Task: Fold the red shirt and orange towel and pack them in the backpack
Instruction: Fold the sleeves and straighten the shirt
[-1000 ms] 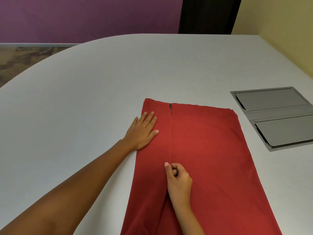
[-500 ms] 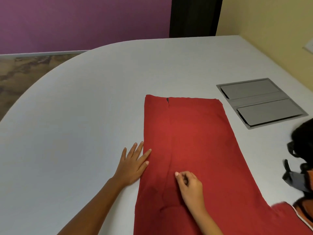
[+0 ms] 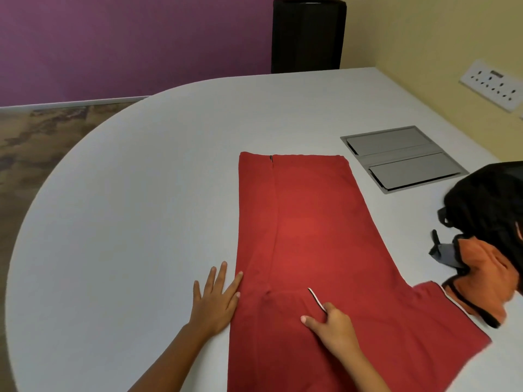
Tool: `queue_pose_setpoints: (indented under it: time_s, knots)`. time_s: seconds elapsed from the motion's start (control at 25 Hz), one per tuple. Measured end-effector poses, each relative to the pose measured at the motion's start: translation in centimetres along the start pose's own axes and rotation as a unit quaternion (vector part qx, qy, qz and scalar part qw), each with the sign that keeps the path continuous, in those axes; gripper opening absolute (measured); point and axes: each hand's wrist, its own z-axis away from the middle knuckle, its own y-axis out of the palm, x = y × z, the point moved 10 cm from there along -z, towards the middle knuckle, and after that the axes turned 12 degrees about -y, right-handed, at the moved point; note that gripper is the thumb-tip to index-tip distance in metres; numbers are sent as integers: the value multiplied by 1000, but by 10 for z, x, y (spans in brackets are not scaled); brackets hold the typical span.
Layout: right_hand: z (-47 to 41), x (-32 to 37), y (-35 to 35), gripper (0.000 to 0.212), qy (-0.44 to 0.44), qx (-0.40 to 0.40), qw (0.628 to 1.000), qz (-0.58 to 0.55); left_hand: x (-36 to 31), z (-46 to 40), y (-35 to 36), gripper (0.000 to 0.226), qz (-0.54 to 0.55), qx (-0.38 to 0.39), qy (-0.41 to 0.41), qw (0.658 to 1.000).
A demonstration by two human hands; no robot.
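Note:
The red shirt lies flat on the white table, its left side folded in along a lengthwise crease, one sleeve spread out to the right. My left hand rests flat with fingers spread at the shirt's left edge. My right hand pinches the folded-in sleeve's white-trimmed cuff near the middle of the shirt. The orange towel lies crumpled at the right, touching the sleeve. The black backpack sits behind the towel at the right edge, partly cut off.
A grey double-lid cable hatch is set into the table beyond the shirt's right corner. A dark chair back stands at the far edge. A white socket strip is on the yellow wall.
Both hands have slid down the shirt toward me. My right hand now holds the white-trimmed cuff. The view has swung right, bringing the towel and backpack in.

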Motion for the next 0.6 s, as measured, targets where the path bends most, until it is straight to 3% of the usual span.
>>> queue_pose_setpoints:
  time_s: [0.08, 0.16, 0.24, 0.28, 0.4, 0.48, 0.6]
  knots:
    - [11, 12, -11, 22, -39, 0, 995, -95, -2, 1, 1, 68, 18, 36, -19, 999]
    - [29, 28, -21, 10, -89, 36, 966, -241, -5, 2, -4, 56, 22, 72, -35, 997]
    - [49, 29, -29, 13, -93, 62, 927, -357, -6, 3, -4, 54, 30, 90, -40, 995]
    - [55, 20, -32, 14, -83, 56, 926, -364, -5, 2, -3, 54, 30, 96, -40, 994]
    - [57, -28, -32, 8, -39, -2, 986, -164, -5, 3, -2, 56, 27, 107, -46, 993]
    - [58, -48, -18, 22, -18, 12, 999, -42, -8, 10, -2, 60, 39, 91, -60, 993]
    - [59, -60, -3, 25, -9, 6, 999, -52, -14, 46, -14, 63, 178, -38, -91, 979]
